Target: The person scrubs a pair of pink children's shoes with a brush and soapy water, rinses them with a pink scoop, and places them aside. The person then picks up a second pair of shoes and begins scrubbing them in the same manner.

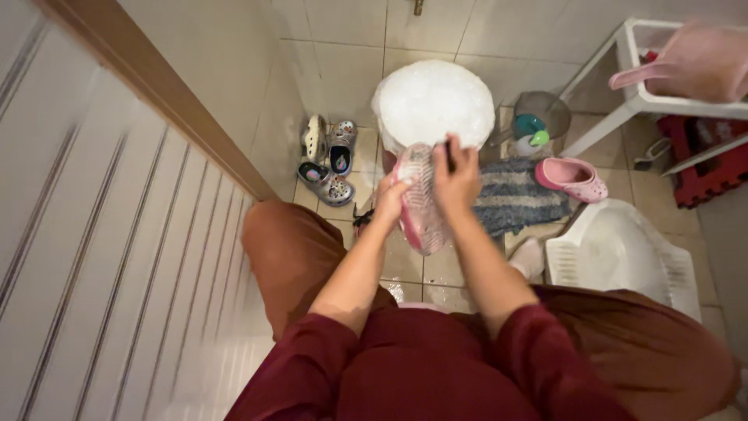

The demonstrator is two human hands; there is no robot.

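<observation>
Tiled floor point(436, 269) and tiled walls are seen from above, with a ribbed door point(101, 265) along the left side. At the lower right a white squat pan point(623, 253) is set into the floor, and a white rack point(635, 97) stands at the upper right with a pink dipper point(693, 62) laid on it. Beyond the hands a bucket point(432, 105) is filled to the brim with white foam. A blue-grey mat point(514, 199) is spread to its right, and a pink clog point(573, 178) lies just beside the mat. Three grey clogs point(329, 160) are grouped by the left wall. Over the floor in front of the bucket, a pink shoe point(419, 204) is held sole-up between both hands. The left hand point(389, 201) is closed on its left edge. The right hand point(456, 175) is pressed to the sole near the toe and is clamped on a dark brush point(449, 154), most of which is hidden in the fist.
</observation>
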